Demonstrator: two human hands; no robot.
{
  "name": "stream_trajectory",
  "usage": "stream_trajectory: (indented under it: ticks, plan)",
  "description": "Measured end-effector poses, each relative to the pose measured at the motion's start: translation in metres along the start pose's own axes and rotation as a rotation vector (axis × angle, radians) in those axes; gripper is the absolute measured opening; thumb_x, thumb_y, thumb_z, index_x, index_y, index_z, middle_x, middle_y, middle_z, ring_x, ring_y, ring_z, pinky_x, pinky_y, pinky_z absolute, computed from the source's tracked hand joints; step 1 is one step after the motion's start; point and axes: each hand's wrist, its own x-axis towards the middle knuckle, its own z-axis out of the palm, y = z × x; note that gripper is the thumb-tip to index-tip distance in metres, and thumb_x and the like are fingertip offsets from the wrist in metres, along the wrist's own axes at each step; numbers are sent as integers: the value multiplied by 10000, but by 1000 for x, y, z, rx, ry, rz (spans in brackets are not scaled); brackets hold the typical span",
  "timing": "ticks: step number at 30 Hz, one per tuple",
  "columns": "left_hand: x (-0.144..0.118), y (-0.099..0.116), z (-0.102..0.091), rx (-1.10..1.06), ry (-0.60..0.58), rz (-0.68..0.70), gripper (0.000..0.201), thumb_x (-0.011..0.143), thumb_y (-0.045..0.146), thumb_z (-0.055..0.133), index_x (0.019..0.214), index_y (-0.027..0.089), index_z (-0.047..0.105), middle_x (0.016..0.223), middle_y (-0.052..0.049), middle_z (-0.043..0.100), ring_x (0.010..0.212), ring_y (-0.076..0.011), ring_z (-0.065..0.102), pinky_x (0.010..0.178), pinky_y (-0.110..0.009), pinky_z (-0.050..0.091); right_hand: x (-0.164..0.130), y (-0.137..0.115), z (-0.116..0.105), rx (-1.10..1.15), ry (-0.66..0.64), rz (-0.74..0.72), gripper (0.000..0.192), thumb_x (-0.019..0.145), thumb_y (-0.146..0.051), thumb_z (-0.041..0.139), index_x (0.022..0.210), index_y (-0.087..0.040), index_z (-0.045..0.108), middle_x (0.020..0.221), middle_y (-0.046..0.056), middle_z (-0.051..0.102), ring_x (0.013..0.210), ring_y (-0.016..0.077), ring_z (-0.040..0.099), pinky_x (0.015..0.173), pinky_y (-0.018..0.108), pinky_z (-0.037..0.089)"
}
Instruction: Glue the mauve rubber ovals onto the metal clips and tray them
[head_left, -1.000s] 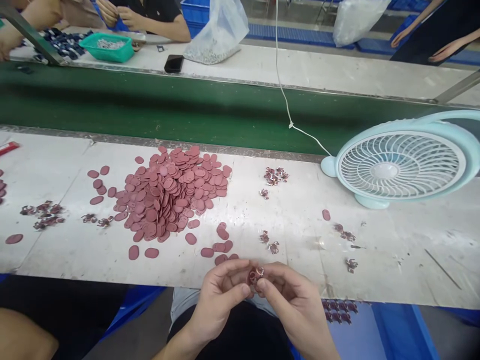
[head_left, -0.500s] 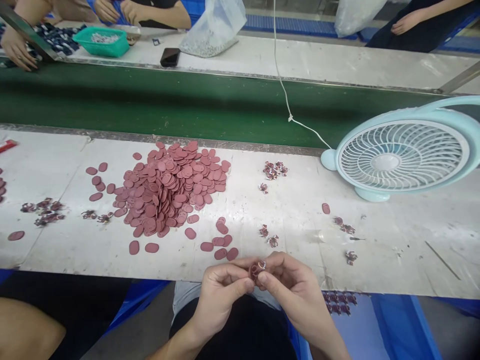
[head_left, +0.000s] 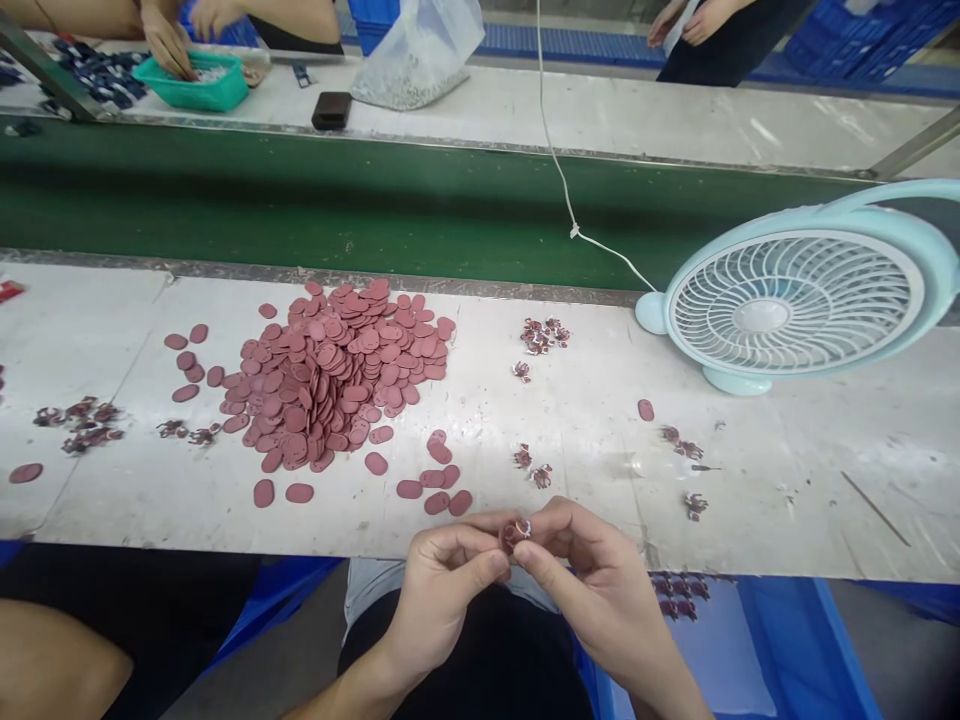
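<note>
At the table's near edge, my left hand [head_left: 450, 580] and my right hand [head_left: 581, 570] pinch one small part [head_left: 514, 534] between their thumbs and fingers. It is reddish-brown with shiny, pale bits; the fingertips hide much of it. Just beyond, two similar small brown-and-silver pieces [head_left: 541, 475] lie on the table. To the left are several loose pink oval discs [head_left: 435, 477] and a big heap of the same discs [head_left: 330, 385]. Another cluster of the brown-and-silver pieces [head_left: 545, 336] sits farther back.
A light blue fan [head_left: 795, 305] stands at the right, its white cord [head_left: 559, 170] running up past a green strip [head_left: 420, 210]. Below the right edge, a blue tray [head_left: 817, 640] holds rows of brown parts [head_left: 679, 595]. Across the strip, a co-worker's hand [head_left: 166, 40] reaches into a green basket [head_left: 191, 90].
My hands keep the small part in nearly the same place. The view has shifted slightly. Across the strip, a co-worker's hand has moved into the green basket.
</note>
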Motion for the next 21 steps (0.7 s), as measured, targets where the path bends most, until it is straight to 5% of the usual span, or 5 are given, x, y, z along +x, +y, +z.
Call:
stream_trajectory:
  ticks: [11,21]
  plan:
    - [0,1,2,23,21,44,93,824,157,766,751,205,797,1001,-70,766,956,-243,704,844,-337,556,4,12,6,198,36,-20,112,868,-298,773,909,-230,694,847,-1,700,778,133,675,741,251,572]
    - [7,4,1,306,27,143,90,797,220,795,882,241,815,1290,-121,687,1149,-327,658,924,-408,565,3,47,-11,454,182,68,167,835,-355,801,943,-235,760,862,34,746,720,157,695,667,267,585]
